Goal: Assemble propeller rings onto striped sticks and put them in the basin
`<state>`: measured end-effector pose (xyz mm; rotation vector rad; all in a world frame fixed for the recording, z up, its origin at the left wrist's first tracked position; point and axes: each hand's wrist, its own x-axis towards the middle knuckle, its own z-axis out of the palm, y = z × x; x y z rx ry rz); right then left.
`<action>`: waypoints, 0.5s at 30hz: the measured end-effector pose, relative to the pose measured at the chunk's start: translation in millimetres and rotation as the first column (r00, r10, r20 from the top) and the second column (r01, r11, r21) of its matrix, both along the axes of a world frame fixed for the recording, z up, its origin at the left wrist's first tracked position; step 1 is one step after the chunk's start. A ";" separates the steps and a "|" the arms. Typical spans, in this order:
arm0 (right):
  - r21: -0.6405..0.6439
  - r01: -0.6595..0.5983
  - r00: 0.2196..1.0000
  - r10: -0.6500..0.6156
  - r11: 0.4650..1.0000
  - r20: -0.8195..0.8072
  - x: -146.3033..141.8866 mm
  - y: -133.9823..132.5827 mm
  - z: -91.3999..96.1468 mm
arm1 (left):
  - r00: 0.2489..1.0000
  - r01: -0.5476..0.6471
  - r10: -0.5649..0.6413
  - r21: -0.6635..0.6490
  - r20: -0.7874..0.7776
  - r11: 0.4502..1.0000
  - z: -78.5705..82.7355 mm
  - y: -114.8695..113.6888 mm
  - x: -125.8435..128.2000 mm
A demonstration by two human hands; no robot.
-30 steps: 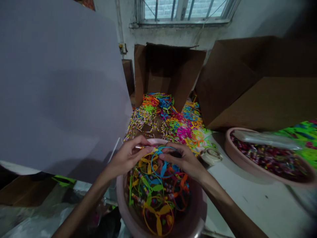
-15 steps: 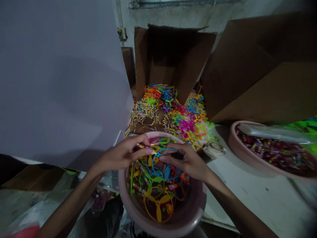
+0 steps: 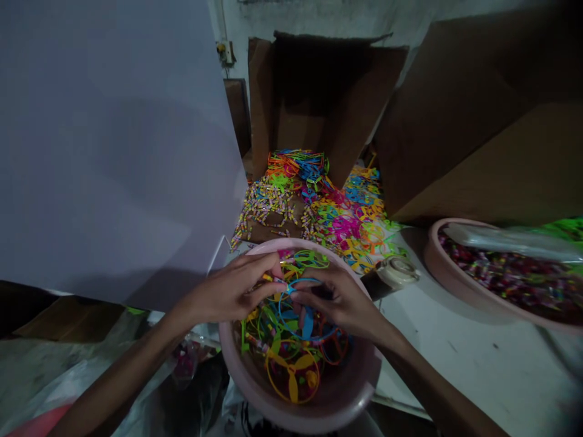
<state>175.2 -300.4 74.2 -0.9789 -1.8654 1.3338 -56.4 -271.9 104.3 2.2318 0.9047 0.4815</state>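
Observation:
Over a pink basin (image 3: pixel 364 397), my two hands meet at a blue ringed propeller (image 3: pixel 307 325). My right hand (image 3: pixel 334 297) pinches the propeller near its hub, with the ring around the fingertips. Between thumb and fingers, my left hand (image 3: pixel 241 288) holds a small striped stick (image 3: pixel 274 279), its end against the propeller's hub. Whether the two pieces are joined I cannot tell. Below, the basin holds several ringed propellers, among them a yellow one (image 3: pixel 292 371) and a green one (image 3: pixel 277 341), some with striped sticks.
Behind the basin lie piles of striped sticks (image 3: pixel 268 203) and coloured propellers (image 3: pixel 348 227) before an open cardboard box (image 3: pixel 298 127). A roll of tape (image 3: pixel 398 270) sits on the white table (image 3: pixel 437 358). At right stands another pink basin (image 3: pixel 437 249); a pale panel (image 3: pixel 122 152) rises at left.
The striped stick in my left hand now meets the blue propeller's hub more closely. My right fingers have curled further in around the hub. The view has shifted slightly.

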 end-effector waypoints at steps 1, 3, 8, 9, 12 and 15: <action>-0.009 -0.011 1.000 0.011 1.000 -0.013 -0.7 0.2 0.4 | 1.000 0.009 -0.008 -0.023 0.019 1.000 -1.0 1.0 0.2; -0.040 -0.020 0.999 0.018 0.999 -0.049 -0.7 2.6 0.9 | 0.997 0.018 -0.014 -0.056 0.077 0.998 -3.4 3.3 0.8; -0.013 -0.117 0.989 0.118 0.993 0.093 15.6 21.7 0.6 | 0.992 0.071 -0.060 -0.102 0.109 0.992 -17.1 21.8 3.4; 0.003 -0.143 0.981 0.141 0.990 0.134 20.6 28.2 0.2 | 0.993 0.066 -0.053 -0.133 0.102 0.989 -22.8 32.3 4.3; 0.123 -0.028 0.968 -0.004 0.992 0.249 31.6 59.8 -5.0 | 0.987 -0.120 0.132 -0.127 0.094 0.985 -47.6 82.9 9.5; 0.290 0.299 0.851 -0.391 0.909 0.351 32.1 113.3 -19.0 | 0.969 -0.242 0.244 -0.070 0.032 0.968 -79.9 146.5 21.9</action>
